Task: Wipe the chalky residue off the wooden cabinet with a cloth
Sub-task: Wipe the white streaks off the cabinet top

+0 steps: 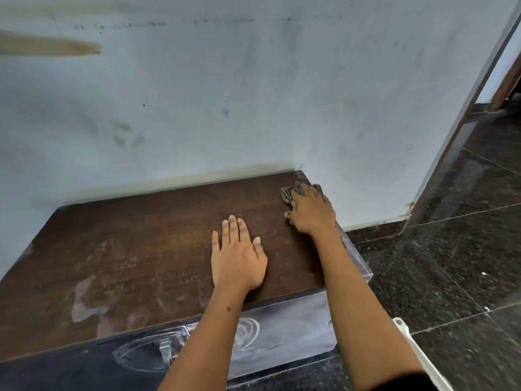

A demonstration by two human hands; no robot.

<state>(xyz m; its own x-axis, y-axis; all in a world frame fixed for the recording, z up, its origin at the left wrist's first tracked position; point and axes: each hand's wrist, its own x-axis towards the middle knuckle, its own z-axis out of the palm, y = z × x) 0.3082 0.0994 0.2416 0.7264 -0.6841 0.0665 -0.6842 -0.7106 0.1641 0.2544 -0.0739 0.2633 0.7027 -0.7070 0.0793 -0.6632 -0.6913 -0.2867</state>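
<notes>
A low wooden cabinet (146, 238) with a dark brown top stands against the wall. Whitish chalky residue (83, 301) smears its near left part, and chalk scribbles (248, 334) cover its dark front face. My right hand (311, 211) presses a crumpled grey-brown cloth (290, 191) onto the top at the far right corner. My left hand (238, 256) lies flat on the top near the middle, fingers spread, holding nothing.
A pale, stained wall (225, 94) rises right behind the cabinet. Dark speckled floor tiles (451, 263) lie to the right. A doorway edge (479, 80) stands at the upper right. A metal handle (166, 351) sits on the cabinet front. A white object (406, 331) pokes out beside my right forearm.
</notes>
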